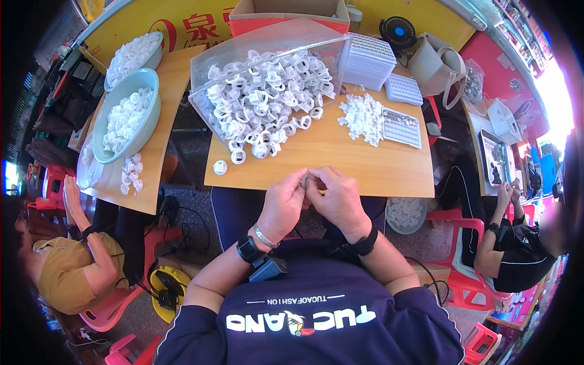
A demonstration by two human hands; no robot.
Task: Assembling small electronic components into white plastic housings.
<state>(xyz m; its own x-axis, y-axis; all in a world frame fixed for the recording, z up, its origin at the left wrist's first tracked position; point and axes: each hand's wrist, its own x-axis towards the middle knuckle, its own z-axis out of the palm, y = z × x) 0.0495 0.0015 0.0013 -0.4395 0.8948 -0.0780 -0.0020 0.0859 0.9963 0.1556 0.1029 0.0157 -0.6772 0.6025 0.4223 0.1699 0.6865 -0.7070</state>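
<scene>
At the table's front edge my left hand (282, 205) and my right hand (336, 199) meet, fingertips pinched together. A small greyish piece (305, 180) shows between them; its kind is too small to tell, and the fingers hide most of it. Just beyond, white ring-shaped plastic parts (263, 97) spill out of a clear plastic bin (207, 115) onto the wooden table (340, 164). One white part (220, 166) lies apart at the left. To the right are a heap of small white plastic pieces (363, 118) and a white tray (401, 135) partly filled with small metallic bits.
Stacked white trays (367, 64) stand at the back right, near a black fan (398, 31) and a pale bag (431, 64). Pale green basins (152, 115) of white parts sit on the left table. People work at both sides. A bucket (406, 214) stands below.
</scene>
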